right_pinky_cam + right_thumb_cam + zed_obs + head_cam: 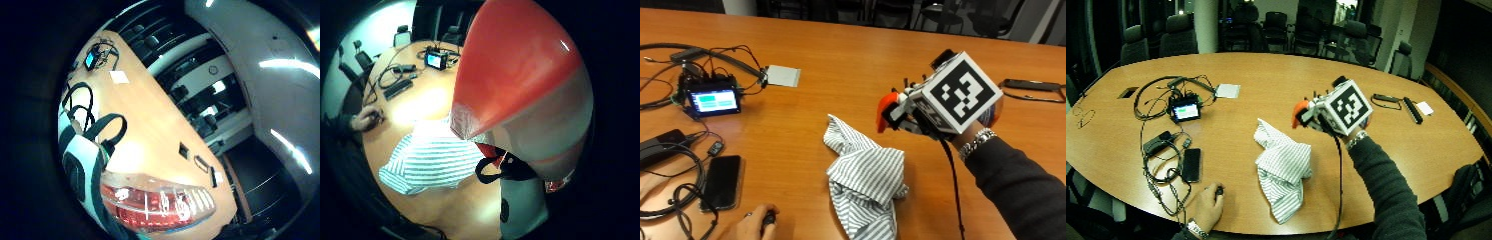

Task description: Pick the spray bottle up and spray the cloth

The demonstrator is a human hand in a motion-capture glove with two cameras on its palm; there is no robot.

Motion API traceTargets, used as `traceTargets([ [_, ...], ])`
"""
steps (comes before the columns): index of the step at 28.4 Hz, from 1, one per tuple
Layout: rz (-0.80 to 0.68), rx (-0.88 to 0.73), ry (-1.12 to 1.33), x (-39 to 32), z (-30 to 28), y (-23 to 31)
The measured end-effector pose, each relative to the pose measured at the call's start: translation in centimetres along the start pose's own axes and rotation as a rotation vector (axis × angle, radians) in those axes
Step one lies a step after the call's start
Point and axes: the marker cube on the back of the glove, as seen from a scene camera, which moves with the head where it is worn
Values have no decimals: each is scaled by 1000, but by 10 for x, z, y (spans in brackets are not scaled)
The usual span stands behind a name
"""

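From the outside view I saw my gloved right hand (pixel 933 120) raised above the table (pixel 840 55), right of the striped cloth (pixel 866 175). The spray bottle (pixel 887 107) showed only as an orange part poking out on the hand's left side, aimed roughly toward the cloth; the rest was hidden behind the hand. The bottle was off the table and carried by the hand, so I judged the fingers closed round it, though this view did not show them directly. The cloth lay crumpled on the near middle of the table, placed, I think, as the target below and left of the nozzle. A small lit screen (pixel 710 100) with cables sat far left, a dark phone (pixel 721 181) near left, and the bare left hand (pixel 753 227) rested at the near edge.

The wide outside view agreed: hand (pixel 1332 112) aloft, orange tip (pixel 1299 109) pointing left, cloth (pixel 1282 165) flat on the table below it.

In the thumb side palm view the bottle's orange and pale body (pixel 530 95) filled the picture, right against the palm, with the cloth (pixel 432 160) on the table beyond it.

The little finger side palm view showed the bottle's clear, reddish wall (pixel 160 202) close by the straps, and the table (pixel 150 115) stretching away.

I judged the pickup done and the spraying next.
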Motion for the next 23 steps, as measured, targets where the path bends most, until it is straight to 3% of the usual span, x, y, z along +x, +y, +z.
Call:
traceTargets([
  [13, -271, -84, 85, -55, 22, 32],
  [23, -130, -255, 194, -19, 4, 99],
])
